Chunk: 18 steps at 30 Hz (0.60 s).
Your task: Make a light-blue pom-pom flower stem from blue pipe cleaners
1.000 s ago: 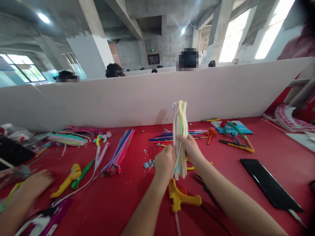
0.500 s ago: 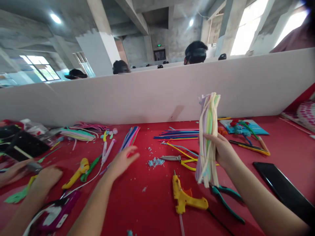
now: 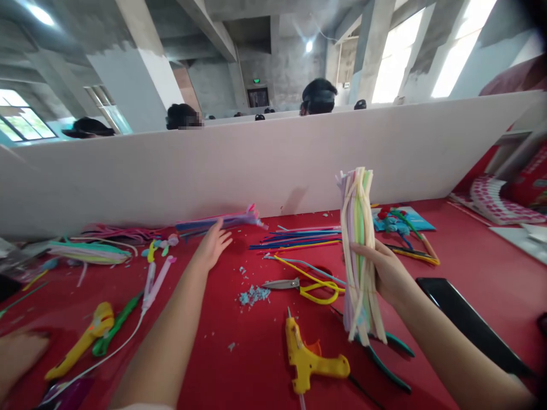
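My right hand (image 3: 382,266) is wrapped round a thick bundle of pastel pipe cleaners (image 3: 360,228), cream, lilac and green, held upright above the red table. My left hand (image 3: 215,246) is stretched forward with its fingers apart and nothing in them. Just beyond those fingers, along the white partition, lies a blurred bundle of blue, purple and pink pipe cleaners (image 3: 245,219). Between my hands are yellow-handled scissors (image 3: 299,286), loose blue and red pipe cleaners (image 3: 294,240) and a heap of light blue clippings (image 3: 253,296).
A yellow glue gun (image 3: 303,361) lies in front, beside green-handled pliers (image 3: 391,364) and a black phone-like slab (image 3: 465,319). At left are a curling-iron-like pink tool (image 3: 158,282), a yellow tool (image 3: 83,339) and another person's hand (image 3: 21,353). The white partition (image 3: 239,165) bounds the back.
The blue and pink bundle has turned from slanting toward me to lying along the partition. My left hand has reached farther forward. The view has swung right; my right hand keeps its bundle.
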Motion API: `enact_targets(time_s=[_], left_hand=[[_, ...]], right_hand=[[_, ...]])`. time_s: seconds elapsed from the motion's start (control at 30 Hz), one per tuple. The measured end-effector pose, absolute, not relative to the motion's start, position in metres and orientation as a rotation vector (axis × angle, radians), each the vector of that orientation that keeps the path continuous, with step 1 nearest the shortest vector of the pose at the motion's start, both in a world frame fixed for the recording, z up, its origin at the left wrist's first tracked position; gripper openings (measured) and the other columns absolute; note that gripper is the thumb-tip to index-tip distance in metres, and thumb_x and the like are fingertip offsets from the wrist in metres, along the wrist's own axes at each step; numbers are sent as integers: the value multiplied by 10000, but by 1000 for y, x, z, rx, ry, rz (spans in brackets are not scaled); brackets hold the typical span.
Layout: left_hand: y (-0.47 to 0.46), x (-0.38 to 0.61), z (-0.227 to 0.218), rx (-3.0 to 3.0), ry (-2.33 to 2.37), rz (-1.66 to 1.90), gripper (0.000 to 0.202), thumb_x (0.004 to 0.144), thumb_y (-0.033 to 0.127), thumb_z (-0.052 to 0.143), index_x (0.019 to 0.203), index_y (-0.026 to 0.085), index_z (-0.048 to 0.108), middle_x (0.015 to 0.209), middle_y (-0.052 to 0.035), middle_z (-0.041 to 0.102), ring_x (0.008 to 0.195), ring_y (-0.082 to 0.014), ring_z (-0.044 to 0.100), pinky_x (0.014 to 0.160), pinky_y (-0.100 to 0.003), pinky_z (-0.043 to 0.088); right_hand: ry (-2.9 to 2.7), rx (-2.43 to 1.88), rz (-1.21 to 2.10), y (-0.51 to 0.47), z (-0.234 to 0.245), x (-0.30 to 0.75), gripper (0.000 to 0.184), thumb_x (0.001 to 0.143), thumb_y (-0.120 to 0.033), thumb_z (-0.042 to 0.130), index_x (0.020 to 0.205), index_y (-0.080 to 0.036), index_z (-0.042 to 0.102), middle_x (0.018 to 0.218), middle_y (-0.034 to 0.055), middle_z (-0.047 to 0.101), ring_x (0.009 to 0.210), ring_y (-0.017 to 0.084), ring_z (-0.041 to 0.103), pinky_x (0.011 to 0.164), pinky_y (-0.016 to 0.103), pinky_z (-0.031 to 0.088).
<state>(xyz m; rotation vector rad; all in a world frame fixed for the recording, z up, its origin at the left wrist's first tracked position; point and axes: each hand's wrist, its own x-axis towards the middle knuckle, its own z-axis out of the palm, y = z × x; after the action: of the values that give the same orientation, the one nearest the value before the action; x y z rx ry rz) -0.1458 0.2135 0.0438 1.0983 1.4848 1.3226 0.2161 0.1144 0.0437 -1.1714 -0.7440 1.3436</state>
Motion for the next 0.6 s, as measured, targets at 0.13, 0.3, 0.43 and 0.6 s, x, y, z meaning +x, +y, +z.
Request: enact_targets(time_s=[0.13,0.3,0.43,0.6], left_hand=[[185,-76,51,1221,1218,1102,340,689,353,704,943,136,639,915,-121,684,815,-209,648,782,-313,479],[119,9,50,1103,784,797,418,802,478,548,1074,167,615,1041,-117,665,929,-218,627,839,-333,454],[78,37,33,1061,752,617,412,633,347,744,979,161,619,803,-53,672,679,-195,631,669,-317,482],[56,14,23,1203,725,406,568,549,260,808,1074,215,595,992,-62,657,901,-225,616,762,-334,476]], right_hand=[[-747,-1127,1385,113,48,208,303,662,-333,732,906,-200,611,659,-6,658,611,170,614,545,264,482],[-790,-1022,1441,109,55,180,326,647,-361,731,893,-185,611,715,7,676,589,165,602,526,269,475],[-807,-937,1382,104,63,171,318,685,-381,701,926,-220,570,643,-33,638,551,160,593,523,277,484],[-883,-1014,992,94,82,197,319,705,-371,667,978,-246,560,732,-40,638,632,160,600,583,271,484]])
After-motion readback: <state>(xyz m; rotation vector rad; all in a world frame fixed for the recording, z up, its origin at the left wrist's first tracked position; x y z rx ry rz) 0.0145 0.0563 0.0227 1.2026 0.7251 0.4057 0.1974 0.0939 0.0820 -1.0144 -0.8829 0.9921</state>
